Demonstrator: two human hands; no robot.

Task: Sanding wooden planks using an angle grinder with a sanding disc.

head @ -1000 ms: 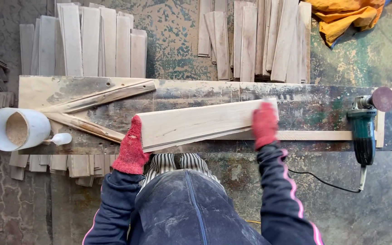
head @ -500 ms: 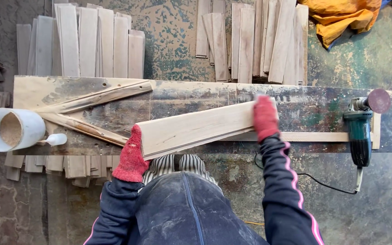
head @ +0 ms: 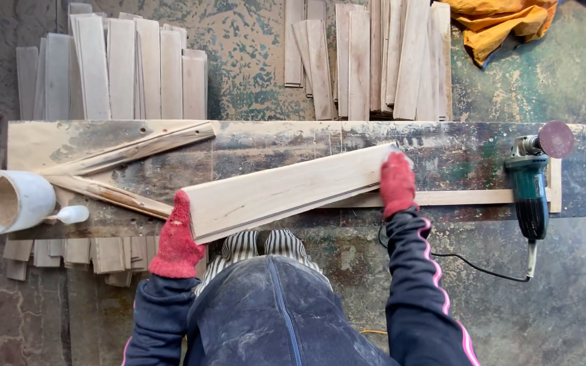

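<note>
While we stand over the workbench (head: 442, 146), our left hand (head: 176, 238) in its red glove clasps the near left end of the pale wooden plank (head: 286, 191) and our right hand (head: 397, 183) clamps over its far right end. We hold it by both ends so that it lies slanted across the bench, its long edge against the thin stop strip (head: 469, 197), probably for control. Idle to the right lies the green sander (head: 530, 190); a white bucket of sawdust (head: 8, 201) lies at the left.
</note>
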